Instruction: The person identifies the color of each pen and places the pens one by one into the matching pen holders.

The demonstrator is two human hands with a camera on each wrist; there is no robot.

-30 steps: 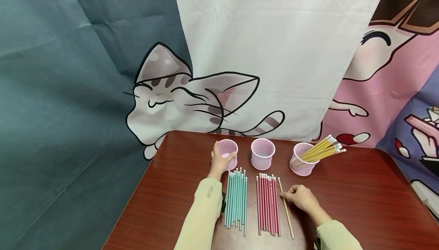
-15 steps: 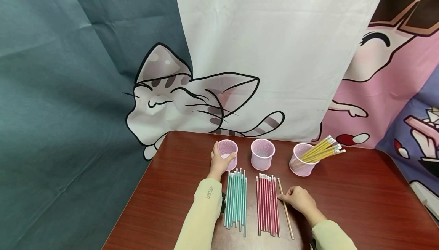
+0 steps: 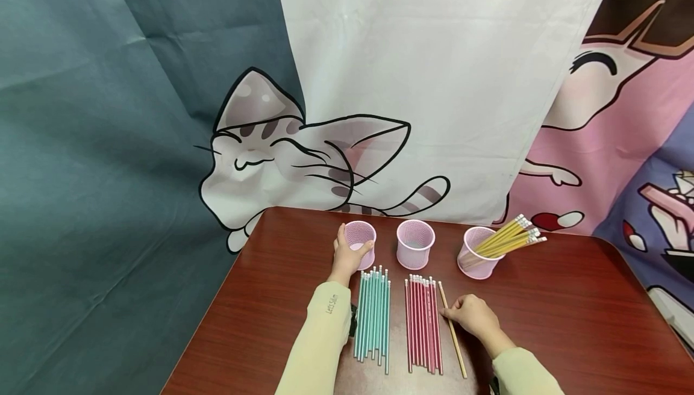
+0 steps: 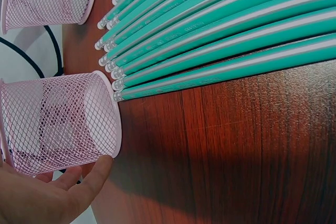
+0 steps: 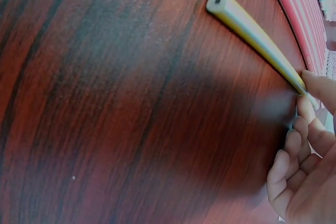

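My left hand [image 3: 345,258] holds the leftmost pink mesh pen cup [image 3: 360,235], thumb at its near side and fingers along its left. In the left wrist view the fingers touch the mesh wall of that cup [image 4: 63,121]. My right hand [image 3: 476,315] pinches a single yellow pencil [image 3: 454,347] between thumb and index finger. That pencil [image 5: 257,40] lies on the table, its unsharpened end toward the right wrist camera. Just left of it is a row of pink-red pencils [image 3: 424,326]. Teal pencils [image 3: 373,317] lie in another row below the left cup.
A second pink mesh cup [image 3: 415,253] stands in the middle with no pencils in it. Several yellow pencils [image 3: 504,238] lean in the right-hand cup [image 3: 476,267]. The brown wooden table [image 3: 585,311] ends at a printed cloth backdrop [image 3: 434,82].
My right hand has shifted slightly left and nearer along the yellow pencil. The pencil's near end has swung a little to the right. My left hand stays put on its cup.
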